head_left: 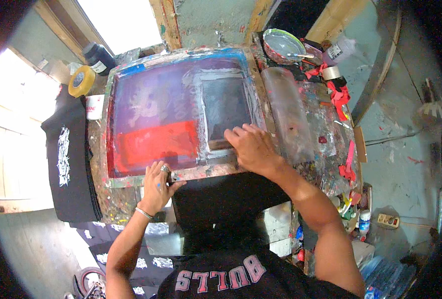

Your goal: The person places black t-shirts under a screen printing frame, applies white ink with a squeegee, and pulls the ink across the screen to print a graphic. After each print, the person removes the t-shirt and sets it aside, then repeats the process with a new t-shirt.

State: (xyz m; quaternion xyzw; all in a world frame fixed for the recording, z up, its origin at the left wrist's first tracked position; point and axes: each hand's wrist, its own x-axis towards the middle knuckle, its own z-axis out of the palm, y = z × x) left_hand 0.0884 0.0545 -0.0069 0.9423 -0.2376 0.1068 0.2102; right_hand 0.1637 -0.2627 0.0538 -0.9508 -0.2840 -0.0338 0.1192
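Note:
A screen-printing frame (216,169) lies flat on the bench, with purple mesh, a red patch at near left and a dark window bordered by whitish smears at right. My left hand (156,187), wearing a ring and bracelet, grips the frame's near rail, its fingers over the top and the thumb at the outer edge. Over the near end of the dark window, my right hand (253,147) has its fingers curled down on a brown-edged squeegee (220,145), mostly hidden by the hand. Black cloth (221,197) extends from under the frame toward me.
Folded black printed shirts (64,164) are stacked at left, near a yellow tape roll (81,80) and a dark bottle (99,59). A bowl of grey ink (283,46) stands back right. Along the right bench lie a clear plastic sheet (288,114) and red scraps (339,99).

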